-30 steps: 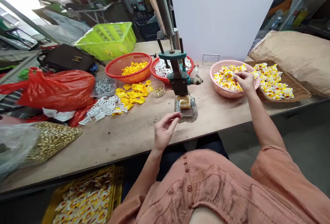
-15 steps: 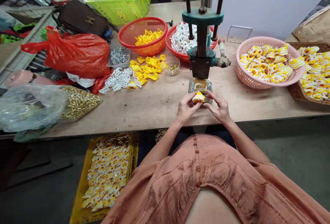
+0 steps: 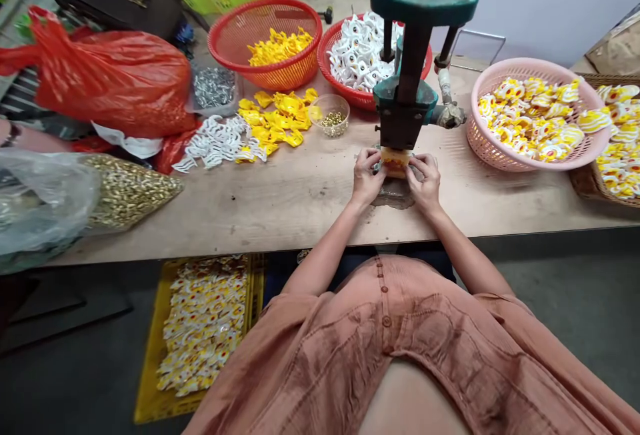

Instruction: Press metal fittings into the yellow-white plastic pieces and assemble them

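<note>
- Yellow piece (image 3: 395,163) sits under the press (image 3: 403,111), mid table (image 3: 300,201).
- Fingers of left hand (image 3: 367,178) and right hand (image 3: 425,181) clamp it from either side.
- Pink basket (image 3: 495,151) stands right.

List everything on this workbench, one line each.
teal metal hand press: one, teal, table centre
small yellow plastic piece: one, under the press, between both hands
red mesh basket of yellow parts: one, behind press, left
red mesh basket of white parts: one, behind press
pink plastic basket: one, right of press
red plastic bag: one, far left
wooden table: one, tan, under everything
left hand: one, pinching the piece's left side
right hand: one, pinching its right side
</note>
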A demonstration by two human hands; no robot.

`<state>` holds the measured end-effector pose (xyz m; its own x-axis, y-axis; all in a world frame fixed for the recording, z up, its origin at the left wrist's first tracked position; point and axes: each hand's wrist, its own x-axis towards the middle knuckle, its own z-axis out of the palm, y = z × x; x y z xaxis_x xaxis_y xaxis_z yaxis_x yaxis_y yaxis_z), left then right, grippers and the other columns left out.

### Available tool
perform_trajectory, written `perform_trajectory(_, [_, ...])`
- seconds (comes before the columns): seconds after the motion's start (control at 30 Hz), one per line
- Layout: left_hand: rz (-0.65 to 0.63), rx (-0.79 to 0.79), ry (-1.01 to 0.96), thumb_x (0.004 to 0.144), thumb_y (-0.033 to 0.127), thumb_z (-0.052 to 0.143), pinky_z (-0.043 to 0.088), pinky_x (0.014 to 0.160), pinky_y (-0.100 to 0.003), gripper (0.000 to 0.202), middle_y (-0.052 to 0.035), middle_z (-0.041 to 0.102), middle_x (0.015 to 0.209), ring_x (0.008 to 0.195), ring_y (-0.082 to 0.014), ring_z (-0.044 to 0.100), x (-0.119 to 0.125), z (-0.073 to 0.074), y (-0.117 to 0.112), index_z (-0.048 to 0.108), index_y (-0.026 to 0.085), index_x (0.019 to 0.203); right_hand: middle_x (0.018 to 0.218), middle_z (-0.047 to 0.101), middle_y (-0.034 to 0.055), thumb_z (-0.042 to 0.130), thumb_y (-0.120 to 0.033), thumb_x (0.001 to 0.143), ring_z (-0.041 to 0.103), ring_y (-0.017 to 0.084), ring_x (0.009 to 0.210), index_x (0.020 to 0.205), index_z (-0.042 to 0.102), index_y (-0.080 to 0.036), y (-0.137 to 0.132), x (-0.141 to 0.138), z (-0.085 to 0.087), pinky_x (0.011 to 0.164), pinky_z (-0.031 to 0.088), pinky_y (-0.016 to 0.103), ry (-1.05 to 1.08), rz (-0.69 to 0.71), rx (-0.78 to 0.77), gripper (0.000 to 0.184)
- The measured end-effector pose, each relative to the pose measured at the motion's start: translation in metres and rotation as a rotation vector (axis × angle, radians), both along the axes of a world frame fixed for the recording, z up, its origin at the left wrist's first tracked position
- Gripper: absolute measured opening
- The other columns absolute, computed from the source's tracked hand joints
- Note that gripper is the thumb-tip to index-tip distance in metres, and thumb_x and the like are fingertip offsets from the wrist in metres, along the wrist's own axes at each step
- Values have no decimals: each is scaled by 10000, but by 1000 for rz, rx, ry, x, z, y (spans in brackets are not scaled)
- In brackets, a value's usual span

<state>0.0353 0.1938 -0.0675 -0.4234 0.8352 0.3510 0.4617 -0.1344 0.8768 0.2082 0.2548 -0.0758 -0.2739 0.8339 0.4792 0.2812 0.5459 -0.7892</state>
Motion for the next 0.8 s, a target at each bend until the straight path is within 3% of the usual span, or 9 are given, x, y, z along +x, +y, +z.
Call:
perform_trajectory(0.17, [-157,-30,33,1012,409,742,551,893,-341,226,-88,654,1159,1101,-232,638,-10,3,5,832,203,1007,1185,663,110,617,-333,1013,618,294,1160,1230,781,-301,5,3,5,1073,559,523,-53,65,93,275])
perform_trajectory(0.37, [-197,38,115,1019,440,733,518,1158,-458,300,-103,662,1310,1269,-273,643,-17,4,-12,807,235,1225,1236,682,117,582,-288,1015,622,302,1208,1159,803,-302,3,9,5,1123,546,554,-132,146,104,264])
perform_trajectory(0.47, [-254,11,53,966,544,790,467,1246,-484,582,-142,615,1489,1428,-308,593,-29,-10,-15,696,236,1452,1322,684,107,544,-404,1067,642,272,1293,1231,792,-296,14,14,-3,1193,534,506,-23,167,-60,316])
perform_trajectory(0.6, [-293,-91,24,769,684,930,331,1353,-564,1107,-206,469,1695,1622,-397,422,-46,-23,-9,474,214,1662,1406,706,114,456,-653,1081,646,248,1363,1394,725,-264,38,8,-15,1238,511,464,21,91,-265,567])
perform_trajectory(0.7, [-355,-89,84,718,699,956,279,1380,-572,1161,-207,421,1740,1668,-408,351,-51,-21,0,477,216,1659,1408,719,108,422,-756,1052,658,245,1343,1398,720,-249,51,-4,-18,1185,543,415,-14,142,-262,682])
perform_trajectory(0.8, [-363,-74,107,700,672,976,303,1369,-580,1146,-198,456,1710,1642,-403,386,-51,-17,11,499,221,1640,1371,728,113,387,-737,1060,664,248,1314,1374,720,-229,59,-14,-19,1146,558,397,-47,182,-244,683])
